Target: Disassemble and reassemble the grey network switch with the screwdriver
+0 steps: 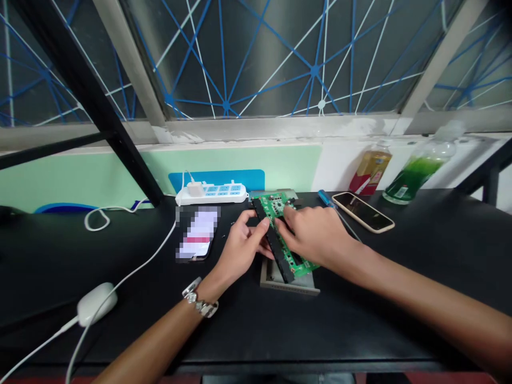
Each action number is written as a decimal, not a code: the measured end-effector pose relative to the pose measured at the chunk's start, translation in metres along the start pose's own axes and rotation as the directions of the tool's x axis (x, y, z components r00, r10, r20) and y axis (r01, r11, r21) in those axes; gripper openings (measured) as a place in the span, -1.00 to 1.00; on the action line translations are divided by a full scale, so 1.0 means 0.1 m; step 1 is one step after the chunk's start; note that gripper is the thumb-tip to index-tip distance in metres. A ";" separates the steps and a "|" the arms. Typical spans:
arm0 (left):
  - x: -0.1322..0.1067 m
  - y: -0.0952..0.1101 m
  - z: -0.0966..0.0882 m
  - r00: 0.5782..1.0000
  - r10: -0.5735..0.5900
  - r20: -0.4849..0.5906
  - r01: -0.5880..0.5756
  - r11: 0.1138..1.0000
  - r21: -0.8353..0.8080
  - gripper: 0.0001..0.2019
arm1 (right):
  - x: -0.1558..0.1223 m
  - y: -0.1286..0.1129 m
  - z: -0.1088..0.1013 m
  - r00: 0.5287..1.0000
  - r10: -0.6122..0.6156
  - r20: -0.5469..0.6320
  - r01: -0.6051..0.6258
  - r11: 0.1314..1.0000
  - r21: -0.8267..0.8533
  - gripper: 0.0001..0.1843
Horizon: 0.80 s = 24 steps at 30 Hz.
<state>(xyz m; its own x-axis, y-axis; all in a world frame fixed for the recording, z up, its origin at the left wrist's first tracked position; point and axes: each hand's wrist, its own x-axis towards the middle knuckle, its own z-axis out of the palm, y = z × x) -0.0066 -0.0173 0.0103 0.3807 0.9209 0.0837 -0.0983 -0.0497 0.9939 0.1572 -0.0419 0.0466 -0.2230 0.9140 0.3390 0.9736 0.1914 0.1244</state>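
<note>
Left hand (240, 250) pinching board (276, 207) by its black connector strip (272, 240) | right hand (312, 234) half-curled, gripping same board | board resting between hands, over metal case (288, 285) | screwdriver (325, 198), phone (362, 212) lying beyond right hand

Wide window (240, 58) across upper frame, dark glass behind web of blue and white lines; pale grey sill (280, 128) beneath; black metal post (88, 106) slanting down upper left; pale green wall panel (80, 181) with blue patch (216, 178) below sill; white wall panel (340, 165) right of it; long black tabletop (120, 341) across lower frame; soft even light
</note>
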 end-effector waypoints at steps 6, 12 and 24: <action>0.01 -0.08 -0.09 0.967 0.256 0.013 -0.240 0.890 0.388 -0.66 | 0.07 0.15 -0.03 0.995 0.052 0.090 -0.059 0.995 0.080 -0.56; -0.01 -0.26 -0.20 0.937 0.226 0.267 -0.349 0.549 0.760 -0.49 | -0.12 0.59 0.07 0.940 0.227 0.256 -0.216 0.974 -0.070 -0.53; -0.05 -0.35 -0.06 0.960 0.080 0.269 -0.271 0.518 0.811 -0.45 | -0.19 0.46 0.27 0.937 0.100 0.335 -0.091 0.995 -0.043 -0.53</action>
<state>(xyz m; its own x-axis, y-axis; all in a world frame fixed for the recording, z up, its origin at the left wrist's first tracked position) -0.0112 -0.0181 -0.0250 0.6052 0.7758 0.1788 0.5920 -0.5887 0.5505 0.2076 -0.0411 0.0206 -0.0954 0.9953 0.0181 0.9867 0.0921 0.1336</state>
